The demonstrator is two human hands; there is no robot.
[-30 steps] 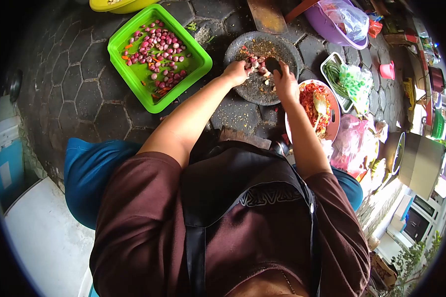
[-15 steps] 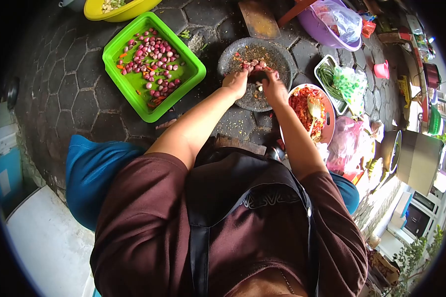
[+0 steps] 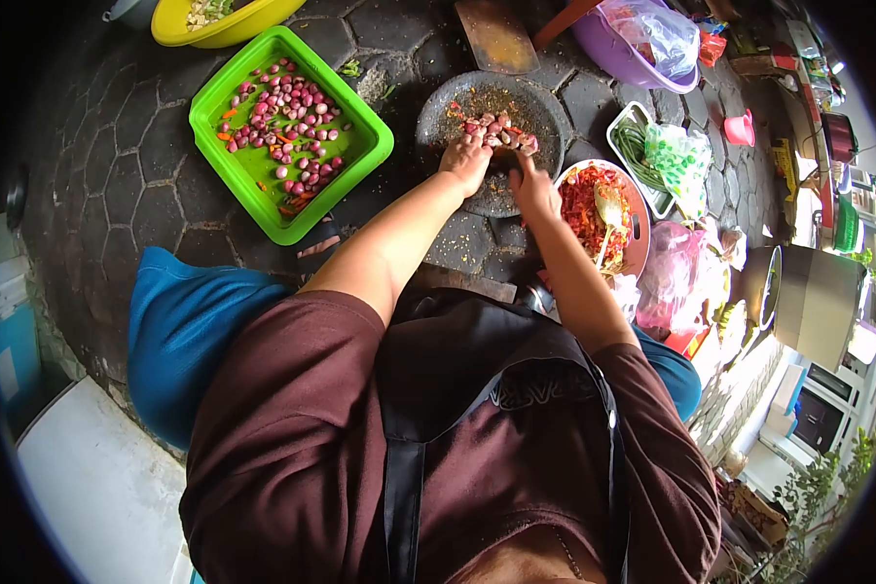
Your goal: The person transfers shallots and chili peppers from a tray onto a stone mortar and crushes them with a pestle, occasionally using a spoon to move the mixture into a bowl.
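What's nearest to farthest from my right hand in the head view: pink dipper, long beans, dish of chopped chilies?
1. Dish of chopped chilies: just right of your right hand.
2. Long beans: farther right, in the white tray.
3. Pink dipper: rightmost, beyond the tray.

Camera: on your head, one view | Facing: forward, steeply down over your shirt [image 3: 516, 477] | Distance: shirt close, stone bowl [image 3: 545, 112] farther off | Span: wide, rounded, green tray [image 3: 372, 148] at left to plant [image 3: 818, 511] at near right
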